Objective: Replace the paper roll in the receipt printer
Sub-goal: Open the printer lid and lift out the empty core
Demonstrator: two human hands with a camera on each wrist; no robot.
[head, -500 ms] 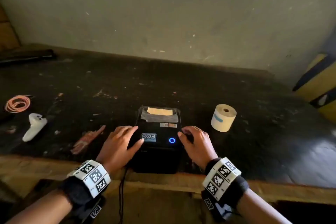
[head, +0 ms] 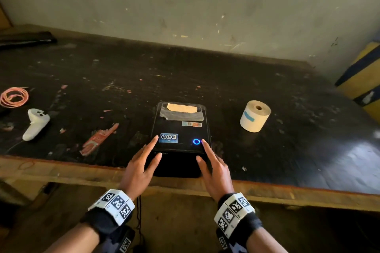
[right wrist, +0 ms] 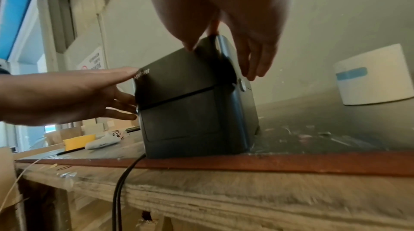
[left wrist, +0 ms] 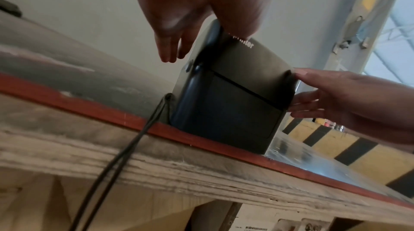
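The black receipt printer (head: 181,135) stands at the table's front edge with its lid down and a blue ring light lit. A strip of paper lies at its rear slot. My left hand (head: 144,158) lies at its front left corner and my right hand (head: 212,162) at its front right corner, fingers straight, index tips on the top face. In the left wrist view the left fingers (left wrist: 170,47) hang beside the printer (left wrist: 228,102). The right fingers (right wrist: 253,61) hang beside the printer's other side (right wrist: 192,111). A cream paper roll (head: 255,116) with a blue label stands to the printer's right.
A white controller (head: 36,124), a coiled pink cable (head: 14,96) and a red wrapper scrap (head: 98,138) lie to the left. A black cord (left wrist: 125,155) hangs over the wooden table edge (head: 287,189). A yellow and black barrier (head: 364,86) stands at the right.
Both hands have drawn back from the printer's sides toward its front corners, and their curled fingers have straightened. The printer and roll have not moved.
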